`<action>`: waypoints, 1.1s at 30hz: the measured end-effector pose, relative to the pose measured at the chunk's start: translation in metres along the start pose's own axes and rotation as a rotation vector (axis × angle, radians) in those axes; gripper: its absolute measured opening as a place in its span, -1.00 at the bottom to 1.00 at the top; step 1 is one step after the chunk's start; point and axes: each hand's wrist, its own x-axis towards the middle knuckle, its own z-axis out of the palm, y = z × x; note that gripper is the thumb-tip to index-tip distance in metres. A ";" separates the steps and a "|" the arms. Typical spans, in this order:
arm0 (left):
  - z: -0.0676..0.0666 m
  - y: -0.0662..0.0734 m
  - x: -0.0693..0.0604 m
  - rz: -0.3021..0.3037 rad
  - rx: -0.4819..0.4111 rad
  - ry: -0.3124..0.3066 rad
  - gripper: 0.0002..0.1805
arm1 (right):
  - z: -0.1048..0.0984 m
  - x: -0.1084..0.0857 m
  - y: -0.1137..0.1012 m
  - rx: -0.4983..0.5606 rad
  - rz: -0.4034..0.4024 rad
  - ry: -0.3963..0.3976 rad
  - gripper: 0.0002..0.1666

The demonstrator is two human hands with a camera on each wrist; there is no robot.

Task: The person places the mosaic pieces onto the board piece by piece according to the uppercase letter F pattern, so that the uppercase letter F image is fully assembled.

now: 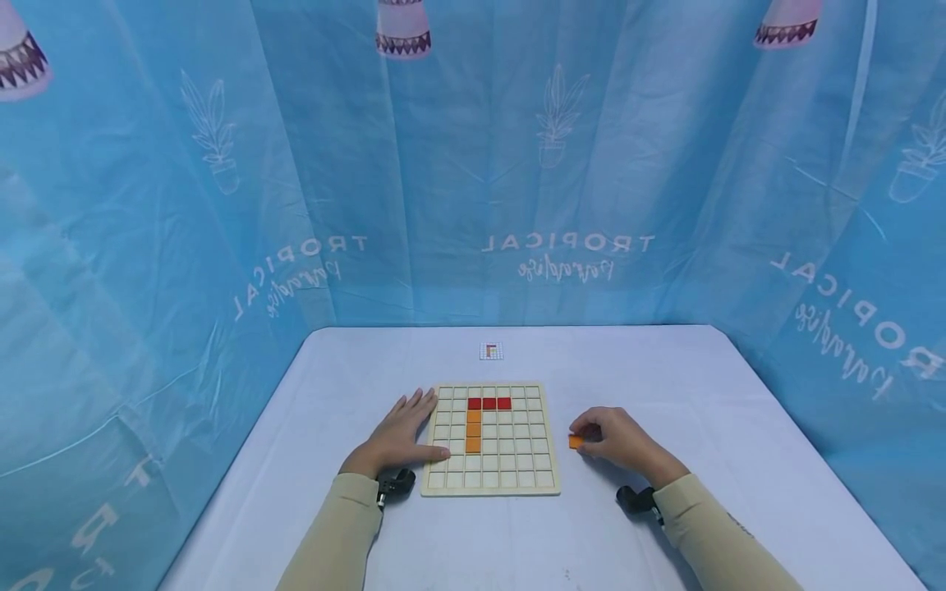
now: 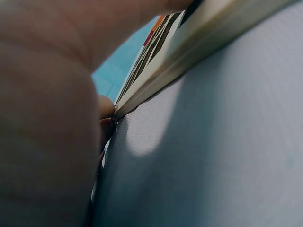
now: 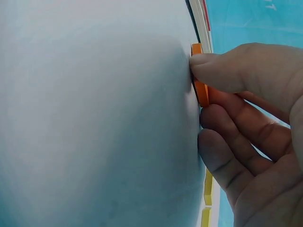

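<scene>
A wooden grid board (image 1: 521, 464) lies flat on the table. Along one of its upper rows sit red square tiles (image 1: 489, 404), with a column of orange square tiles (image 1: 474, 432) running down from the left end. My left hand (image 1: 395, 435) rests at the board's left edge, its fingers extended along the side and the thumb over the surface. Right of the board, my right hand (image 1: 621, 439) pinches a loose orange tile (image 3: 202, 94) between thumb and fingers, at the tabletop. Part of that tile is hidden by the thumb.
Behind the board lies a small card (image 1: 491, 351) printed with a coloured grid pattern. Yellow pieces (image 3: 208, 187) show beyond my right fingers in the right wrist view. A blue curtain (image 1: 473, 180) encloses the back and sides of the white table (image 1: 628, 361).
</scene>
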 end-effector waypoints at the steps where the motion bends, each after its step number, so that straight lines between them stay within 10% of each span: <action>1: 0.000 0.000 0.000 -0.001 -0.001 0.000 0.37 | 0.000 0.000 0.000 0.000 0.008 0.003 -0.67; 33: -0.002 0.003 -0.002 0.005 0.005 0.002 0.34 | 0.002 0.017 -0.008 0.024 0.003 0.055 -0.68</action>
